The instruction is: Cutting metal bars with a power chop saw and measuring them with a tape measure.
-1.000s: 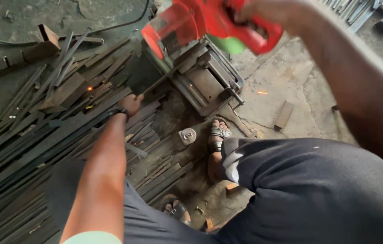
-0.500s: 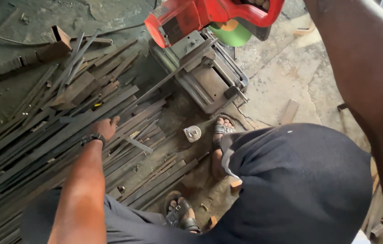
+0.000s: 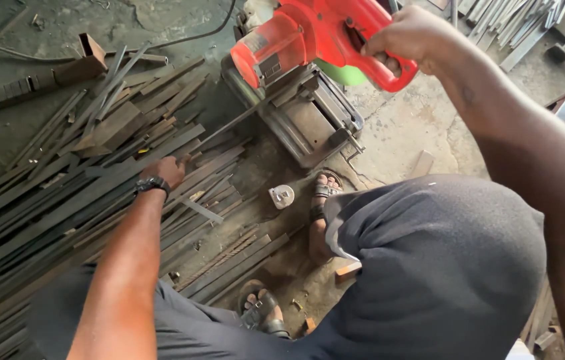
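Two sandalled feet, nearest one (image 3: 260, 312) just below the chop saw's grey base (image 3: 309, 123), other foot (image 3: 320, 207) closer to it. One white plug (image 3: 281, 196) lies btwn. Left hand (image 3: 164, 171), w/ one black wristband, rests on a flat steel strip (image 3: 89, 193) in a pile of many, left of base; grip can't tell. Right hand (image 3: 408, 37) wrapped tight round red saw handle (image 3: 336, 33), above base. Vs 0.5 s ago: left hand has moved nearer the base; saw head sits lower in view.

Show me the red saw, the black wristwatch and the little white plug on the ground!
red saw (image 3: 296, 37), head view, on its red motor housing.
black wristwatch (image 3: 152, 185), head view, on the band round the left wrist.
white plug (image 3: 281, 196), head view, on its white body.
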